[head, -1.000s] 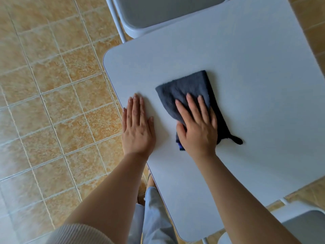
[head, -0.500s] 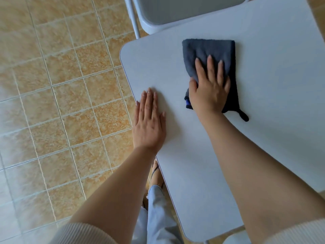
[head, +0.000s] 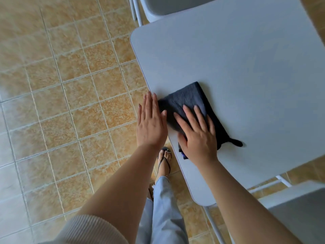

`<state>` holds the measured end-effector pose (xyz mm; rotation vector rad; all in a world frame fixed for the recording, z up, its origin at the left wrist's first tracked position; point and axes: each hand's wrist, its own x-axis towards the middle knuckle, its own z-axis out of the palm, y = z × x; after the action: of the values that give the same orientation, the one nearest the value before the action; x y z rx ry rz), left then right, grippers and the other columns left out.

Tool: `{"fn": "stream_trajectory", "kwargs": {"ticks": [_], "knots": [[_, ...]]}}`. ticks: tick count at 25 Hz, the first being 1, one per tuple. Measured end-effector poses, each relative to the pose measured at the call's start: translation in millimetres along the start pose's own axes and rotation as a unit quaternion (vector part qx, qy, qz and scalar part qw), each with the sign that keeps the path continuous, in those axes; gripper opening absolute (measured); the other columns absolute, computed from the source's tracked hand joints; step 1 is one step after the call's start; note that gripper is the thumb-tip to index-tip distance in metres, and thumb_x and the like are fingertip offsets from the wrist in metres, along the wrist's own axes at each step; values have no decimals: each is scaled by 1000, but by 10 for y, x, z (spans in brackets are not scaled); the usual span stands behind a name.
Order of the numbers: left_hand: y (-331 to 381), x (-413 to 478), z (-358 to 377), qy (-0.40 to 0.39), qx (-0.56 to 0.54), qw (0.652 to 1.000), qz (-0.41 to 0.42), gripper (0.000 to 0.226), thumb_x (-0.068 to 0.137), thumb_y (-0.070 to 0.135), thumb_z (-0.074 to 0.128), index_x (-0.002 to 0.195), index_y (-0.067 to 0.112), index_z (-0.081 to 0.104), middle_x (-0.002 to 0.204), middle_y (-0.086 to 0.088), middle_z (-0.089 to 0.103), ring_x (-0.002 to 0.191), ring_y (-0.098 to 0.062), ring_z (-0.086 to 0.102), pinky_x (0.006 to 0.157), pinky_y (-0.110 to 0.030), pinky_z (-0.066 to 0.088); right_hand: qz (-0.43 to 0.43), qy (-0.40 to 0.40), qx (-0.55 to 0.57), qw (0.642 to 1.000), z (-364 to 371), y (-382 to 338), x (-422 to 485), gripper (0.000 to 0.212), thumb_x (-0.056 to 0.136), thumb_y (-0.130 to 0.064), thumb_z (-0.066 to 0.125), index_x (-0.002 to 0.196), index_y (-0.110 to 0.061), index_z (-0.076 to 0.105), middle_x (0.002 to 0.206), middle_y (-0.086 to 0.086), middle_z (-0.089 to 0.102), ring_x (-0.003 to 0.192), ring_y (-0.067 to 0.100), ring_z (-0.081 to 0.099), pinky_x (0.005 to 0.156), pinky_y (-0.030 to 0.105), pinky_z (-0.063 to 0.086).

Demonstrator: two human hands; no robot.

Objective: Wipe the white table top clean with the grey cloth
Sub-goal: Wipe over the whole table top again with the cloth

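- From the head camera: the right hand (head: pixel 197 136) presses flat on the grey cloth (head: pixel 188 101), fingers (head: pixel 187 111) spread wide, gripping nothing.
- The cloth lies folded by the worktop's (head: pixel 246 59) left edge.
- The left hand (head: pixel 151 124) is flat at that edge beside the cloth, fingers together, empty.
- To wipe well, I'd judge even palm pressure and overlapping strokes matter.
- The worktop looks bare; a tiled floor (head: pixel 61 94) and chairs (head: pixel 297 213) surround it.

The person wears a beige ribbed knit sleeve (head: pixel 91 231) pushed up the left arm, light blue frayed-hem jeans (head: pixel 163 213), and a thin dark strap sandal (head: pixel 164 162). Both forearms are bare.
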<state>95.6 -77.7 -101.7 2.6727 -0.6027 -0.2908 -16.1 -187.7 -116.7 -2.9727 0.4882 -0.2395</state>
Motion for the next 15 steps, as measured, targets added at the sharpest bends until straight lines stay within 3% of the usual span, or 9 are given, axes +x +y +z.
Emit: {"fn": "stream_trajectory", "kwargs": {"ticks": [4,9,11,15], "knots": [[160,-223,90,-37,-11,997,65,59,103,39,15,153,9,7,162,-6,1,148,-13,-5,121,-32,-3,112,16,-49,992,-124,364,-597,52,93,-29,52,144,-33,51,157,-1,42,146,27,37,111,51,38],[333,-355,307,-51,17,992,113,61,101,39,14,153,7,9,162,-8,4,149,-17,-4,120,-34,-6,332,61,-44,940,-30,377,-341,50,94,-33,50,144,-31,51,156,2,43,145,32,38,109,55,38],[317,-347,347,-44,38,992,111,62,101,40,12,153,6,11,161,-9,5,149,-19,-2,120,-34,-7,338,68,-41,938,20,197,-246,50,94,-35,51,145,-31,50,156,3,43,146,32,37,109,54,37],[309,-339,390,-39,38,992,112,62,100,40,8,153,7,14,161,-9,7,149,-19,0,121,-35,-4,236,26,-43,971,-48,-63,-722,55,95,-35,50,150,-32,43,159,0,37,149,28,32,114,51,34]]}}
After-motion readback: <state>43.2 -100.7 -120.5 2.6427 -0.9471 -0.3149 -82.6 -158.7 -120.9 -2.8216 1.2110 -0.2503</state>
